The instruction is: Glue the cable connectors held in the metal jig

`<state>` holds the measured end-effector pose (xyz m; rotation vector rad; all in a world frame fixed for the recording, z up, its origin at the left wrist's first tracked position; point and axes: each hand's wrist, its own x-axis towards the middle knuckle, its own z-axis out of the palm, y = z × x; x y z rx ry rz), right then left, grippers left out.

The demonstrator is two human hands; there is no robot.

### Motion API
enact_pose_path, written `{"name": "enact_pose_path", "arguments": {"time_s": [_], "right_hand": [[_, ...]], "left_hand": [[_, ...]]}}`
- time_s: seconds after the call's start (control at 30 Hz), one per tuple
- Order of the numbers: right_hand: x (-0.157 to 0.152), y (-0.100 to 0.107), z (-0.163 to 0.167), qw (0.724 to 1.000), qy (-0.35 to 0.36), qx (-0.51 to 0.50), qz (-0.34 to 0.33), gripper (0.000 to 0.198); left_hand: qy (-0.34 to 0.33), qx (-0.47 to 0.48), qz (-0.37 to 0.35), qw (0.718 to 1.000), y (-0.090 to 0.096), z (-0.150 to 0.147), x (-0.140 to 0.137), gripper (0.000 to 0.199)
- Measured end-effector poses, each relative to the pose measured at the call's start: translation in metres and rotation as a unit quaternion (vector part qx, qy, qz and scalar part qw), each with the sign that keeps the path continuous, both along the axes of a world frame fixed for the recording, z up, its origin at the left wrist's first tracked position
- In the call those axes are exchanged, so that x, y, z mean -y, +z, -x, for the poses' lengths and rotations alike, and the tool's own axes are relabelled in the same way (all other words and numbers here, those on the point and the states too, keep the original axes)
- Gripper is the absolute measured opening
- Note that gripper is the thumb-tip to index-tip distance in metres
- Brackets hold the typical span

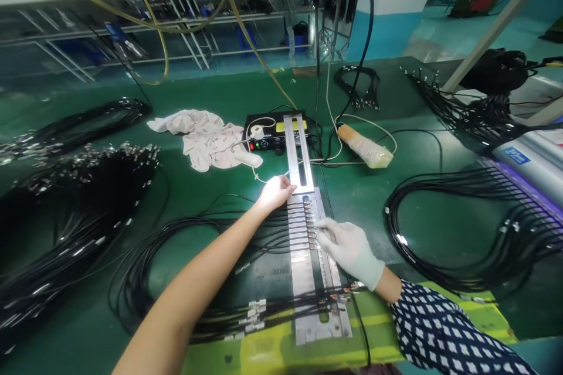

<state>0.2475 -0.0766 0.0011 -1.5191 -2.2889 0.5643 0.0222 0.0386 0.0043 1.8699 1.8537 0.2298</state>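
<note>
My bare left hand (277,192) grips the edge of a slotted metal cover plate (292,152) with thumb and curled fingers. Below that plate is a long metal fixture (302,272), with several black cables (270,237) lying side by side across it. Their small stripped ends (309,222) form a row along the fixture's right half. My right hand (352,249), in a white glove, has its fingers drawn together against this row; whatever they pinch is hidden. Another bunch of cables with metal connectors (254,315) crosses the fixture's near end.
Behind the fixture sits a black control box (278,143), beside a crumpled cloth (211,137) and a plastic-wrapped handle (366,146). Cable bundles (79,222) cover the left side. More coiled cables (396,217) run to a silver machine (536,164) at right. Yellow tape (259,354) lines the front edge.
</note>
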Motion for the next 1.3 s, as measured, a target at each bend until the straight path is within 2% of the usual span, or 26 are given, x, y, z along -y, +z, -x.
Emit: {"name": "enact_pose_path", "arguments": {"time_s": [0.17,0.27,0.37,0.43,0.47,0.5,0.53,0.57,0.63,0.67,0.73,0.8,1.07,1.17,1.3], "right_hand": [[-0.018,0.001,0.004,1.0,-0.021,-0.002,0.015,0.01],[-0.022,0.003,0.001,0.999,-0.013,-0.015,0.036,0.012],[-0.019,0.004,-0.009,0.997,0.018,-0.047,0.064,0.024],[-0.015,0.005,-0.018,0.993,0.035,-0.073,0.082,0.031],[-0.013,0.005,-0.021,0.991,0.041,-0.087,0.089,0.032],[-0.011,0.005,-0.024,0.989,0.043,-0.101,0.095,0.032],[-0.01,0.005,-0.026,0.988,0.041,-0.114,0.101,0.032],[-0.01,0.004,-0.027,0.986,0.037,-0.123,0.107,0.032],[-0.01,0.001,-0.028,0.985,0.02,-0.127,0.117,0.034],[-0.012,-0.001,-0.029,0.985,0.012,-0.121,0.119,0.035],[-0.017,-0.007,-0.029,0.987,0.001,-0.109,0.114,0.038],[-0.02,-0.01,-0.03,0.988,0.003,-0.104,0.111,0.04],[-0.012,0.001,-0.026,0.991,0.01,-0.107,0.083,0.037],[-0.012,0.0,-0.024,0.991,0.008,-0.106,0.085,0.035],[-0.014,-0.001,-0.024,0.989,0.012,-0.105,0.101,0.031]], "left_hand": [[0.002,0.005,-0.021,1.0,0.012,-0.008,-0.016,0.025],[0.001,0.008,-0.065,0.998,0.032,-0.012,0.002,0.023],[-0.045,0.028,-0.087,0.995,0.051,-0.001,0.06,0.028],[-0.14,0.088,-0.055,0.985,0.055,0.015,0.117,0.026],[-0.183,0.114,-0.029,0.976,0.053,0.025,0.147,0.032],[-0.199,0.102,-0.022,0.975,0.048,0.035,0.177,0.043],[-0.191,0.06,-0.043,0.979,0.039,0.044,0.205,0.056],[-0.16,0.006,-0.076,0.984,0.029,0.05,0.23,0.059],[-0.104,-0.086,-0.127,0.983,0.005,0.057,0.265,0.031],[-0.102,-0.114,-0.139,0.978,-0.005,0.057,0.274,0.025],[-0.125,-0.138,-0.151,0.971,-0.021,0.059,0.277,0.021],[-0.162,-0.133,-0.154,0.966,-0.024,0.066,0.266,0.021],[-0.28,-0.036,-0.115,0.953,0.008,0.141,0.207,0.04],[-0.253,0.001,-0.082,0.964,0.015,0.145,0.202,0.036],[-0.157,0.116,-0.022,0.981,0.025,0.139,0.2,0.033]]}}
